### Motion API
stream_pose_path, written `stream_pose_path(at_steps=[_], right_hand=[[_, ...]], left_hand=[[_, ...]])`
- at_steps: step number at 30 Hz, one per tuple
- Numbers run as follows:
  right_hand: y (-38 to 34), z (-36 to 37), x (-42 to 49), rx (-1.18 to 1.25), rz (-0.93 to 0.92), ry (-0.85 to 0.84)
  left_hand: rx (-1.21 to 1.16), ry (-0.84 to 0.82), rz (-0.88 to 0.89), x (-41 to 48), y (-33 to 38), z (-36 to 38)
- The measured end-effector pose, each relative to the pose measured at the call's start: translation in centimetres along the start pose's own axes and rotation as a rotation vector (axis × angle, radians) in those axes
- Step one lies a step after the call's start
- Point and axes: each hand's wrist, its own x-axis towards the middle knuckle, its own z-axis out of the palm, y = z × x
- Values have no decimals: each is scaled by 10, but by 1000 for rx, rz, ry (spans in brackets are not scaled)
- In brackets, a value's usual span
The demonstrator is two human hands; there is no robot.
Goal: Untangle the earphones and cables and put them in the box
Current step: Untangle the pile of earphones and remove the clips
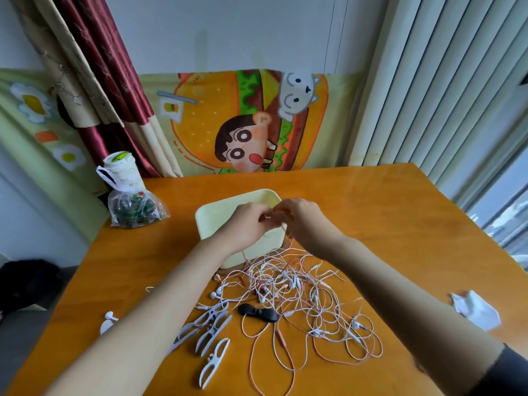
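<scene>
Orange-brown wood makes up the surface (371, 210), which fills the lower half of the view, backed by a cartoon burger cloth on the wall and pale vertical blinds to the right. On it, near the middle, sits a pale yellow plastic box (217, 215) with rounded corners, and what shows of its inside holds nothing. Just in front of the box, touching its near edge, sprawls a loose tangle of thin white and pink earphone cables (300, 295), with small buds and inline remotes scattered through it.

Both hands meet above the box. The left hand (248, 224) and right hand (303, 218) each have fingers curled in a fingertip grip on one pinkish strand (268, 217), which trails from the right hand down over the box rim into the pile.

These cables look very light, limp and springy, and are likely to snag and drag neighbours along. A sensible hold would be near a bud or plug end, feeding the strand out slowly rather than tugging, since thin wire may kink.

Several white plastic clips (211, 330) and a black clip (257, 311) lie left of the tangle; a clear bag (134, 207) sits at the far left corner.
</scene>
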Motion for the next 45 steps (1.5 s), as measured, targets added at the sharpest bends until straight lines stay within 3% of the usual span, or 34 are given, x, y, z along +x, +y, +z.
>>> stream_pose_path(at_steps=[7,11,19,24,26,29,34,39,43,45], right_hand=[[3,2,-2,-25,-16,-25],[-2,-12,1,134,16,116],[-1,-41,15,259,38,452],[11,-44,17,239,97,549],[22,-41,18,116,153,518],[32,-32,13,-104,220,317],[9,-10,2,-21,-31,77],[-1,-1,6,13,-65,-56],[-3,4,8,25,-91,-5],[-2,4,9,53,-55,47]], left_hand=[[-176,-31,11,-8,-12,3],[-343,-51,-42,-15,-28,13],[-340,-201,-237,-31,-60,34],[-380,-132,-236,-31,-70,31],[-413,-72,-218,-27,-68,26],[-459,-35,-180,-22,-61,20],[-390,-50,-97,-12,-44,15],[-285,-123,-42,-11,-28,10],[-301,-142,-51,-19,-22,10],[-298,-65,-84,-21,-21,11]])
